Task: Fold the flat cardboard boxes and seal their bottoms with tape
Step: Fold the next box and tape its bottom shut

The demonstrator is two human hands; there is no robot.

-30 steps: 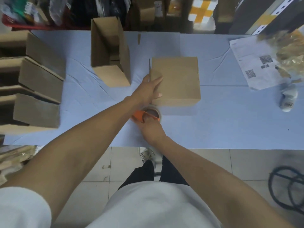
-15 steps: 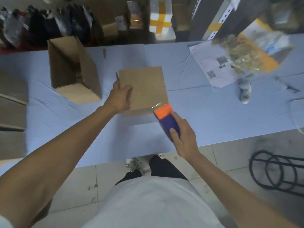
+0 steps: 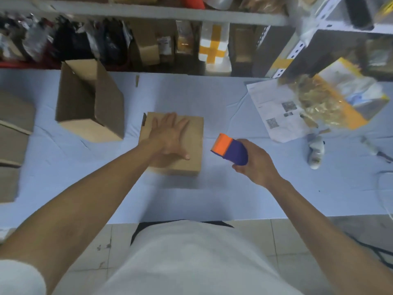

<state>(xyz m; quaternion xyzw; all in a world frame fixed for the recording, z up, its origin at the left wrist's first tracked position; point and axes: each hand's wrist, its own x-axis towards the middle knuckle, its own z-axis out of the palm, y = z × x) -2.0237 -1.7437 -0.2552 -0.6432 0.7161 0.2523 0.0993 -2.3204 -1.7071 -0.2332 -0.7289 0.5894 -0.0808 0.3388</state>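
On the blue worktop (image 3: pixel 255 199), mid-centre, we press our left hand (image 3: pixel 170 137), fingers spread flat, onto the folded box (image 3: pixel 193 150). It looks light and stiff; we would steady it by its edges. Our right hand (image 3: pixel 255 165) grips the tape dispenser (image 3: pixel 229 149) beside it.

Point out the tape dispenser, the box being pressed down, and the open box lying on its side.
tape dispenser (image 3: pixel 230 150), head view, on its purple body.
pressed box (image 3: pixel 194 133), head view, bare top face right of the left hand.
open box (image 3: pixel 110 103), head view, on its outer side wall.
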